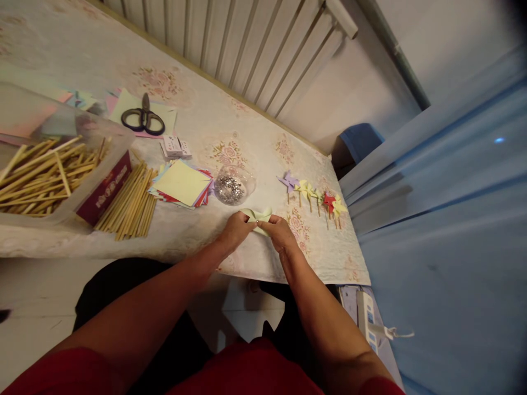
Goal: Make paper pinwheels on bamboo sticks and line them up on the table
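Observation:
My left hand [236, 227] and my right hand [279, 230] meet over a pale green folded paper piece [260, 215] near the table's front edge. Both hands pinch the paper, fingertips close together at its middle. Just behind them stands a clear glass bowl of shiny pins [234, 185]. To the right lies a row of small finished paper pinwheels on sticks [317, 196], purple, yellow and red.
A stack of coloured paper squares [183, 184] lies left of the bowl, beside loose wooden sticks [129, 206] and a clear box of more sticks [45, 170]. Black scissors [143, 118] rest on paper farther back. A power strip [367, 318] lies on the floor at the right.

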`<state>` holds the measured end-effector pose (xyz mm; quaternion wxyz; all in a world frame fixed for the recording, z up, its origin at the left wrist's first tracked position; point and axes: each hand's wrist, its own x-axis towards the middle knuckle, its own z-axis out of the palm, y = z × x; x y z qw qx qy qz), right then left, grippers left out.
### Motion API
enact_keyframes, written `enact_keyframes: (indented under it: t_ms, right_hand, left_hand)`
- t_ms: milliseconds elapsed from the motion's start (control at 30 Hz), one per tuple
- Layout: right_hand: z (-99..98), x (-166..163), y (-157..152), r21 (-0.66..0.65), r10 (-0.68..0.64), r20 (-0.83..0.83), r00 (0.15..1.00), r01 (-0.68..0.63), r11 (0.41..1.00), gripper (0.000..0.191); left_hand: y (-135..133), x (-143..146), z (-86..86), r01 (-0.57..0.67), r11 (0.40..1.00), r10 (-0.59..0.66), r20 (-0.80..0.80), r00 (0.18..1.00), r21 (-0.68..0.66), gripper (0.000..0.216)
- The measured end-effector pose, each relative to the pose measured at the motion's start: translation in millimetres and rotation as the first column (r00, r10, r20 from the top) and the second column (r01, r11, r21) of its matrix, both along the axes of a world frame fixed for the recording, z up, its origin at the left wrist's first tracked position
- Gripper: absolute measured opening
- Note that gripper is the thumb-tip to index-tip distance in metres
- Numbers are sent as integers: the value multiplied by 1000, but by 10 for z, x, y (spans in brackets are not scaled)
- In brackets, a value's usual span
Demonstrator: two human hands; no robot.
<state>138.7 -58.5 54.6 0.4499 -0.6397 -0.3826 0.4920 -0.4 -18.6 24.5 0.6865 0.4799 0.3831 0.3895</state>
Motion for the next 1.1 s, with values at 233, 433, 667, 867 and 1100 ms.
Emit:
enact_keyframes:
  t_ms: [233,433,667,867,1100]
  right_hand:
    - [2,15,-17,16,2,5,1000,-2,1000,22]
    - [46,-34,-52,35,-24,19,1000,23,999,22]
    - [116,-88,-126,39,-29,-30,999,30,999,25]
    - [140,-110,-134,51,-51,-4,999,51,997,27]
    - [154,-110,-122,58,-20,7,1000,20,998,26]
  left_hand:
    - [3,1,41,143,990,-136,209,968,-16,16]
    - [15,-14,65,133,988,-111,239,965,-78,24]
    - [-2,-26,83,132,986,-104,253,962,-99,30]
    - [-9,-48,140,152,984,-126,235,964,-96,31]
    - [-9,-74,190,168,984,-148,262,954,-56,27]
